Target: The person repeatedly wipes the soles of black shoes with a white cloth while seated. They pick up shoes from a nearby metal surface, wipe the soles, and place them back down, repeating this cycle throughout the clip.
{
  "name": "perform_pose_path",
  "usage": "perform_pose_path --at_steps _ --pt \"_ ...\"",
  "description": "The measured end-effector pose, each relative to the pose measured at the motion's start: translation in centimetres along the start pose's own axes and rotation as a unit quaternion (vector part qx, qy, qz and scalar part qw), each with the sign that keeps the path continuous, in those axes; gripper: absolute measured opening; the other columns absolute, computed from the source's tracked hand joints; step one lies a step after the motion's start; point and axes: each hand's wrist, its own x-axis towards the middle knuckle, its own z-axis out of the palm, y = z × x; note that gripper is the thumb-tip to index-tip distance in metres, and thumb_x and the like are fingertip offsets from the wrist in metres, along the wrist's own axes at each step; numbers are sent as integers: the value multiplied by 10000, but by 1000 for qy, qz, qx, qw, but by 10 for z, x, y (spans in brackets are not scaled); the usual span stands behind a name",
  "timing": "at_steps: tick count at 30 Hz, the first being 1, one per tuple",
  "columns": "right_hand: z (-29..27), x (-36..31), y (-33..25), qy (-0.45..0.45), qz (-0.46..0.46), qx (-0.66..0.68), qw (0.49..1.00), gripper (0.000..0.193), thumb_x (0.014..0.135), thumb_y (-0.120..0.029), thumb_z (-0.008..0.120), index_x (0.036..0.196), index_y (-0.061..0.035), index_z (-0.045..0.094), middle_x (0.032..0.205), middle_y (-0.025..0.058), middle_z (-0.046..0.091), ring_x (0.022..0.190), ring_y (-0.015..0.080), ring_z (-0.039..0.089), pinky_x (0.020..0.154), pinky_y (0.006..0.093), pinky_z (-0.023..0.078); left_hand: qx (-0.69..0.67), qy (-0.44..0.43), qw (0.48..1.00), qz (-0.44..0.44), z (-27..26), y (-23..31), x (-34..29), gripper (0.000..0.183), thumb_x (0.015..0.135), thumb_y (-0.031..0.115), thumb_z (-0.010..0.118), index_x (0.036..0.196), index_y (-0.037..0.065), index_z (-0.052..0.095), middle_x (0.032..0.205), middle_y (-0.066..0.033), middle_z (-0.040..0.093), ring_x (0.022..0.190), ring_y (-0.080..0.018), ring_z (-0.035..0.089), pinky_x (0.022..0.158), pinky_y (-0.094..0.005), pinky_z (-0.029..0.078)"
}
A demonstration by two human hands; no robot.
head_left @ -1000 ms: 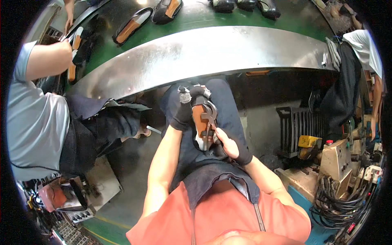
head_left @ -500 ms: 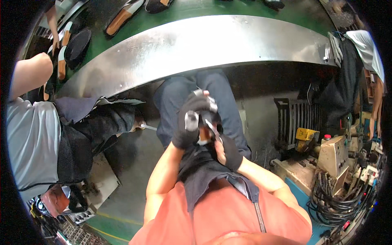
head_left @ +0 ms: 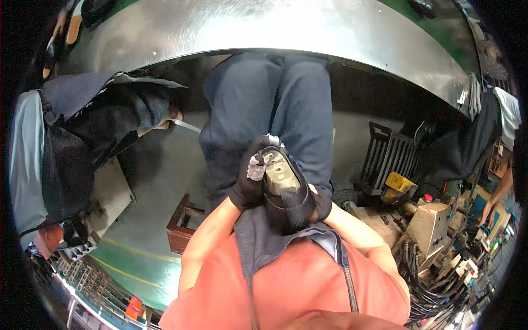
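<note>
Above my lap I hold a black shoe (head_left: 288, 210) close to my body. A worn, pale metallic-looking last top (head_left: 279, 175) with small holes shows in its opening. My left hand (head_left: 248, 177), in a black glove with white wrapping on the fingertips, is closed round the shoe's left side and far end. On the right side and near end, my right hand (head_left: 322, 204) grips it, also in a black glove. Most of its fingers are hidden behind the shoe, and the underside is out of sight.
A shiny metal bench edge (head_left: 264, 27) curves across beyond my knees. To the left sits a co-worker in dark trousers (head_left: 118, 115), near a brown wooden stool (head_left: 181, 228). At right stand a slatted dark rack (head_left: 388, 157), a control box (head_left: 432, 223) and bundled black cables (head_left: 412, 275).
The shoe has come nearer my body and turned, so its opening with the last now faces up. Both hands moved with it. My view has shifted, showing less of the bench.
</note>
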Motion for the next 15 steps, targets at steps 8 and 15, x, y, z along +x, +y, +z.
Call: perform_pose_path --at_steps 8,15 --pt "-65 37 -65 57 156 71 984 362 884 -259 549 1161 -27 551 1053 180 571 967 342 567 833 438 448 -145 1 983 -112 -1 44 17 460 963 436 431 1209 54 501 1063 -83 615 956 -183 607 842 -327 510" --pt "-134 116 -57 216 414 250 848 503 985 -495 337 846 -54 534 631 -1 485 545 110 481 523 265 398 607 123 763 186 20 18 48 494 926 182 509 1336 -46 355 1192 -243 553 1070 -356 566 913 -384 451"
